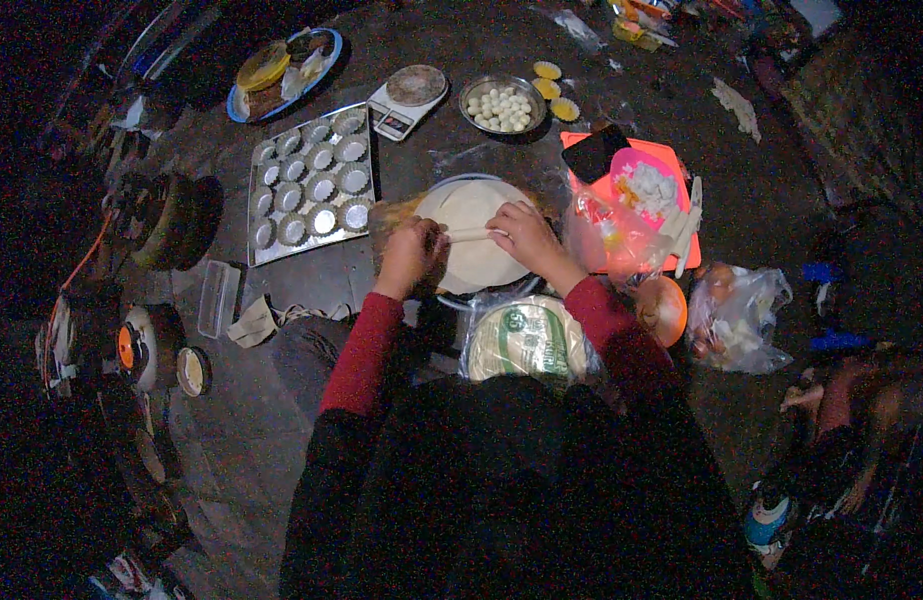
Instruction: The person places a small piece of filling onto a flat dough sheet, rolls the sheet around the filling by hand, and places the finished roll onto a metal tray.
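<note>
A round, pale, flat disc (472, 270) lies over a blue-rimmed round base in front of me; I cannot tell whether its surface is dough or a board. Across it runs a short pale rolling pin (468, 235). My left hand (414, 255) is curled in a fist round the pin's left end. The fingers of my right hand (527, 238) close over its right end. Just below the disc, nearest my body, is a clear plastic pack (527, 338) with green print and round pale contents.
Left stands a metal tray (312, 248) of fluted tins; behind are a kitchen scale (394, 122) and a bowl (473, 112) of small white balls. At right are an orange tray (694, 240), a phone (594, 155) and a plastic bag (739, 315). Another person's limb (832, 395) shows far right.
</note>
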Tool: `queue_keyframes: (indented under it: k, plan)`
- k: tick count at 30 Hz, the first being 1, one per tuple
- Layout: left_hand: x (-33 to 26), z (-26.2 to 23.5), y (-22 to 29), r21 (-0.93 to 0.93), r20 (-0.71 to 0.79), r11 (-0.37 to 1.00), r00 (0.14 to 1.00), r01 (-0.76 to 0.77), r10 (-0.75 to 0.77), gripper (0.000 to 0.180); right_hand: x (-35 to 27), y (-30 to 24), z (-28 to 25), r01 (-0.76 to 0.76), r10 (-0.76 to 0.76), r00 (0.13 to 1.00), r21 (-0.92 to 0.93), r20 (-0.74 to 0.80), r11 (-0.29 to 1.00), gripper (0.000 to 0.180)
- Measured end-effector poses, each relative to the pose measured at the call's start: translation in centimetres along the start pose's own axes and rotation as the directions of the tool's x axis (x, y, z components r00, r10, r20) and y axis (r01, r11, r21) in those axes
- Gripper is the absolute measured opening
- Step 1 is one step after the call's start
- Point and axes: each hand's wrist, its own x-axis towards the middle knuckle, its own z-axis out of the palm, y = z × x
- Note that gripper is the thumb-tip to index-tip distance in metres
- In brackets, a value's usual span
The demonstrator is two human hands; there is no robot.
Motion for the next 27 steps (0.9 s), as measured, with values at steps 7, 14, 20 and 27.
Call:
queue_keyframes:
  k: [7, 14, 20, 27]
  plan:
    - [-0.2, -0.4, 1.0, 0.075, -0.023, 0.992, 0.995, -0.1, 0.102, 0.021, 0.2, 0.1, -0.2, 0.004, 0.001, 0.999, -0.084, 0.051, 0.996, 0.018]
    - [-0.2, -0.5, 1.1, 0.178, 0.026, 0.956, 0.973, -0.232, 0.231, 0.018, -0.5, 0.1, -0.5, -0.041, 0.049, 0.989, -0.06, 0.141, 0.997, 0.016]
    - [-0.4, -1.4, 2.6, 0.131, 0.094, 0.962, 0.969, -0.24, 0.229, 0.018, -1.2, -0.4, -1.2, -0.128, 0.124, 0.973, 0.007, 0.192, 0.992, 0.017]
    - [-0.5, -1.2, 1.5, 0.074, 0.108, 0.98, 0.979, -0.183, 0.175, 0.017, -1.1, -0.8, -0.5, -0.098, 0.108, 0.981, -0.067, 0.163, 0.993, 0.021]
